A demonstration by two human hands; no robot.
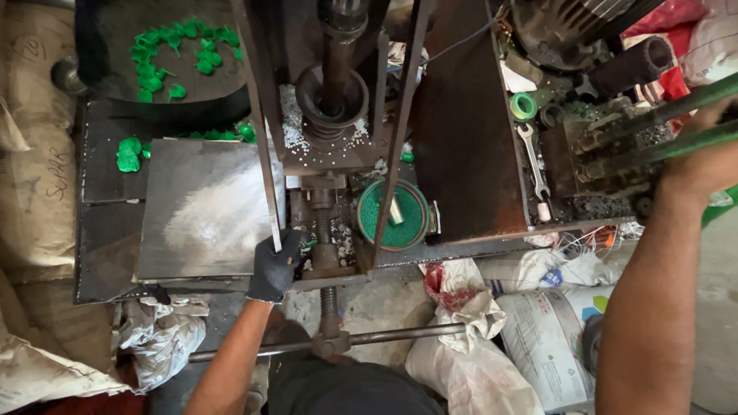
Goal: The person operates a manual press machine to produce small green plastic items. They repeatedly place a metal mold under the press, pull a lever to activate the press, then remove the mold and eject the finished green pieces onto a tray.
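This is a small plastic moulding workshop, with a greasy hand-operated press (332, 154), a bowl of green granules (393, 215), moulded green pieces (178, 54), a spanner (534, 161) and raw-material sacks (538, 338).

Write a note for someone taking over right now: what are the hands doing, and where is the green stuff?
Left hand, in a black glove: at the press's mould block.
Right hand, bare: gripping the green lever bars.
Green pellets: in the round tin beside the mould.
Done: green moulded pieces lie in the black tray, a few more on the plate.
Left: tin's pellets unused.
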